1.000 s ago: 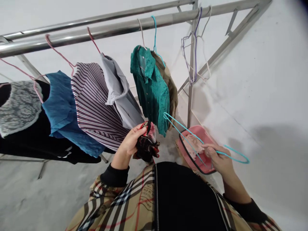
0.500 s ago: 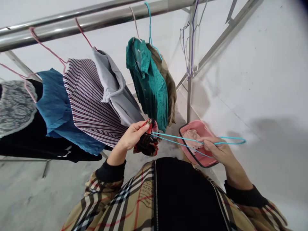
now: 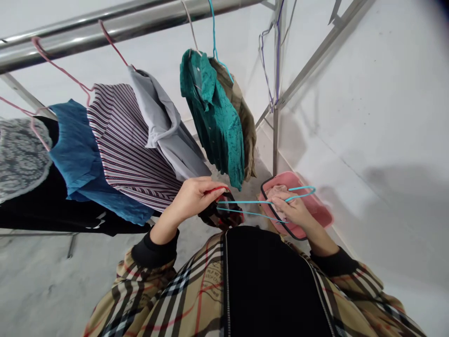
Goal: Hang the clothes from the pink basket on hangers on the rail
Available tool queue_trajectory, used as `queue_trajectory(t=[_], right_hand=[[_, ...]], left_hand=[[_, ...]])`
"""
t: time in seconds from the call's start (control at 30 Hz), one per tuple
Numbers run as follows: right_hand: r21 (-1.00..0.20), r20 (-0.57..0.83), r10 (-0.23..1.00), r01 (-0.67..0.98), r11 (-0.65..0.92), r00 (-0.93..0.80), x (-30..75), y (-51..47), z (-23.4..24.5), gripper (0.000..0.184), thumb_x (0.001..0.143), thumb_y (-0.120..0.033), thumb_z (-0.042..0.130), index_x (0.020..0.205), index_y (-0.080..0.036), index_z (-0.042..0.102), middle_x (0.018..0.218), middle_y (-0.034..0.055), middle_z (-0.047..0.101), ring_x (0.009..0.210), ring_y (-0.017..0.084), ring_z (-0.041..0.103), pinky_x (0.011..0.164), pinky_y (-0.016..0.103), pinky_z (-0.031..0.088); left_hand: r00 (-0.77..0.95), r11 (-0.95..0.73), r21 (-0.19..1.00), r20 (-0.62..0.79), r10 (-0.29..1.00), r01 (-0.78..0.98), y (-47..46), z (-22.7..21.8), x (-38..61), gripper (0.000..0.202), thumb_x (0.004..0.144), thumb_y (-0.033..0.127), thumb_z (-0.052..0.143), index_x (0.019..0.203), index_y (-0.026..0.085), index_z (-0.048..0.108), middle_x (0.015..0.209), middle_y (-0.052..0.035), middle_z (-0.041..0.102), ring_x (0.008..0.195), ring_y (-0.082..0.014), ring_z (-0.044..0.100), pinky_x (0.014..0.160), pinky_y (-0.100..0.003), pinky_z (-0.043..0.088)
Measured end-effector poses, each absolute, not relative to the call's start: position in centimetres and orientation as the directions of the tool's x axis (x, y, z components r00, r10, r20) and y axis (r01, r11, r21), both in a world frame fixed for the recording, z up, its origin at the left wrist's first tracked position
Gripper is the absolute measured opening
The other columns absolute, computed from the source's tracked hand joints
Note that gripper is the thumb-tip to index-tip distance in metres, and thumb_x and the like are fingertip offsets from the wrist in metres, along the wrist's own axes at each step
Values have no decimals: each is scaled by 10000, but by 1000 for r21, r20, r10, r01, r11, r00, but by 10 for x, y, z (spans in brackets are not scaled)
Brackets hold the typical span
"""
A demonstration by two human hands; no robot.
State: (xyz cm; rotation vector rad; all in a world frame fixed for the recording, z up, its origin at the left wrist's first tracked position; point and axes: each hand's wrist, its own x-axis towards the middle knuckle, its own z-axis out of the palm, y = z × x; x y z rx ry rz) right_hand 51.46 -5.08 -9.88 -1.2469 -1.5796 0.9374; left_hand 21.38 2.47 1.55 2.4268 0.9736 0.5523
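My left hand (image 3: 196, 196) pinches the top of a dark patterned garment (image 3: 220, 216) in black and red, most of which hangs below my fingers. My right hand (image 3: 291, 208) grips a turquoise wire hanger (image 3: 252, 202) held level, its far end reaching the garment's opening by my left hand. Just below my right hand sits a pink plastic basket (image 3: 312, 206) with a black rim, holding a pale pink cloth (image 3: 278, 193). The hanger's tip is partly hidden at the garment.
A steel clothes rack (image 3: 105, 25) carries several garments on hangers, including a green shirt (image 3: 213, 117) and a striped top (image 3: 129, 150). Bare hangers (image 3: 270, 56) hang at its right end. A white wall (image 3: 368, 107) stands right, above a grey floor (image 3: 35, 281).
The turquoise hanger has gone from lying over the basket to level, with its end at the garment. My hands have drawn closer together, and the view has shifted slightly.
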Motion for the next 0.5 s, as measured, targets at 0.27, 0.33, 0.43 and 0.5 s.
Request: queue_trajectory(t=[0.27,0.33,0.43,0.5], right_hand=[[-900,229,960,342,271,-158,486,-46,-88,336,947,-414,473,845,-220,728,664,21,646,625,158,578,588,273,448],[-900,243,961,339,274,-133,478,-45,-82,344,944,-409,472,845,-211,735,655,22,645,612,153,572,579,267,442],[-925,224,971,295,238,-82,475,-42,-81,362,941,-429,471,848,-201,736,591,6,590,550,135,521,535,255,413],[-945,204,978,251,208,-40,479,-40,-83,367,940,-446,479,856,-198,735,549,-12,535,511,121,478,503,246,384]], left_hand=[[741,-743,361,176,648,563,17,14,224,310,969,361,488,1063,213,743,723,-21,636,629,-105,576,556,-211,364],[751,-768,282,189,632,575,17,14,225,307,969,373,488,1052,223,744,749,-27,648,655,-116,574,562,-224,352],[757,-796,163,247,605,583,20,14,222,273,955,388,519,1001,253,752,801,-38,677,733,-144,575,633,-259,361],[774,-814,95,262,576,573,23,16,219,258,951,388,529,995,267,752,781,-39,681,755,-159,571,672,-284,354]])
